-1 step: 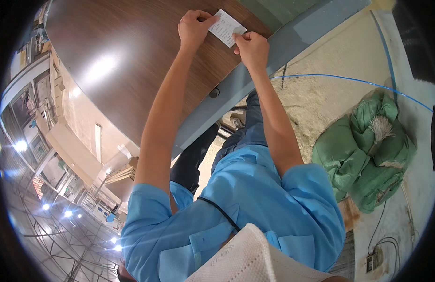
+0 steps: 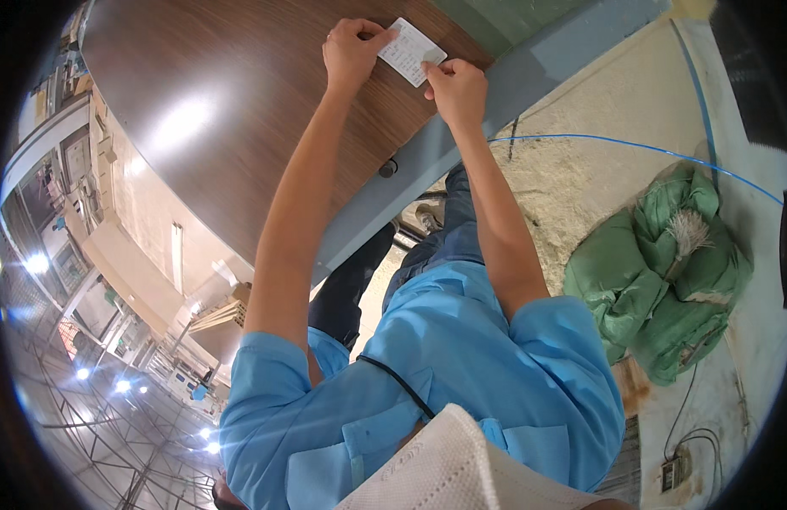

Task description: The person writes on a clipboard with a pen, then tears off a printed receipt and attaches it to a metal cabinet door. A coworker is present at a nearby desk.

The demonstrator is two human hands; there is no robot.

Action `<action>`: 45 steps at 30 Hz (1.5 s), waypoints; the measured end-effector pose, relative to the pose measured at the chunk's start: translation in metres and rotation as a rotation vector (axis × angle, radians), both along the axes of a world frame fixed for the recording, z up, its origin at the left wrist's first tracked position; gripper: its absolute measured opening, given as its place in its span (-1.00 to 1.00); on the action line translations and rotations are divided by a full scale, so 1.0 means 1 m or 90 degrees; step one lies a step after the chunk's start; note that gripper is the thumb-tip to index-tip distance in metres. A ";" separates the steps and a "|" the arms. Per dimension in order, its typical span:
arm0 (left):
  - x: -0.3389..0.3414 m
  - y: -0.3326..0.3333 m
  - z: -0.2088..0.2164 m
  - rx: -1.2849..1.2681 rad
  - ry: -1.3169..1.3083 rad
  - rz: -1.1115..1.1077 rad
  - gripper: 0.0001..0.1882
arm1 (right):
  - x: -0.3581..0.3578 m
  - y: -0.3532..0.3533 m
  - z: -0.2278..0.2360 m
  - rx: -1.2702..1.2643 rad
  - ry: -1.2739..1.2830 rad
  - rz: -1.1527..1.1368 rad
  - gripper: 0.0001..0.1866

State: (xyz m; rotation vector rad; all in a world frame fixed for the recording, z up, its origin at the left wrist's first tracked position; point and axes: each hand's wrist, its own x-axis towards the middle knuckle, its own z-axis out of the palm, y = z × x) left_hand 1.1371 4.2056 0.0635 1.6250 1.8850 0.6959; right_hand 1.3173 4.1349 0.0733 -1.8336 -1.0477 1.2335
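Observation:
A small white printed label [image 2: 410, 49] with rounded corners lies at a slant on the dark brown wood-grain panel [image 2: 266, 76], near the panel's right edge. My left hand [image 2: 349, 53] pinches its left edge between thumb and fingers, the thumb resting on the label. At the label's lower right corner, my right hand [image 2: 457, 87] does the same with thumb and forefinger. Both forearms stretch forward over the panel's near edge. Whether the label is stuck down or loose, I cannot tell.
A grey-blue frame edge [image 2: 563, 64] borders the panel, with a dark round knob [image 2: 387, 168] on it. To the right, green sacks [image 2: 657, 272] lie on the floor and a blue hose [image 2: 619, 138] crosses above them. Stacked boards [image 2: 219, 327] stand at the left.

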 end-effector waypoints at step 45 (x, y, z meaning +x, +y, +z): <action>0.015 -0.436 -0.025 -0.211 -0.267 0.202 -0.63 | -0.063 0.047 -0.077 0.298 -0.632 0.338 -0.11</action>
